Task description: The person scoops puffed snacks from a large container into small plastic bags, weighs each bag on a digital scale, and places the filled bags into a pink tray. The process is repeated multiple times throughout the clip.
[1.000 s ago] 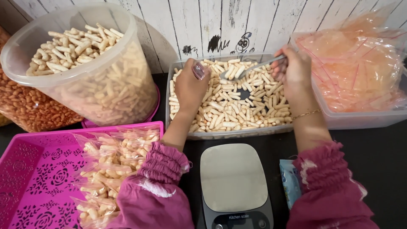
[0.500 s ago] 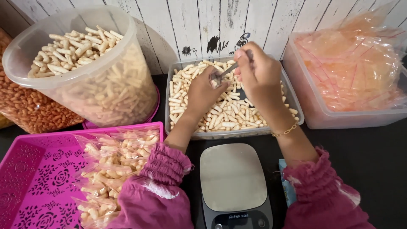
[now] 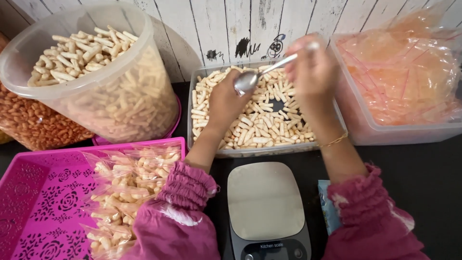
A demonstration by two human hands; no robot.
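A clear rectangular tray [image 3: 250, 151] full of pale stick snacks [image 3: 269, 120] stands in front of me. My right hand [image 3: 313, 72] hovers over the tray, gripping the handle of a metal spoon [image 3: 262, 74] whose bowl points left. My left hand [image 3: 226, 103] rests in the tray just below the spoon's bowl, fingers curled among the snacks; whether it holds any I cannot tell. Both arms wear pink gathered sleeves. A grey kitchen scale [image 3: 267, 207] with a bare platform sits between my forearms.
A big round tub of the same snacks [image 3: 91, 72] stands at the left, with a container of brown nuts [image 3: 29, 123] behind it. A pink perforated tray [image 3: 43, 202] holds filled plastic bags [image 3: 125, 188]. A clear bin of orange-tinted bags [image 3: 399, 72] is at right.
My right hand has swung left over the tray with the spoon, its bowl now above my left hand. The left hand shifted slightly toward the tray's middle.
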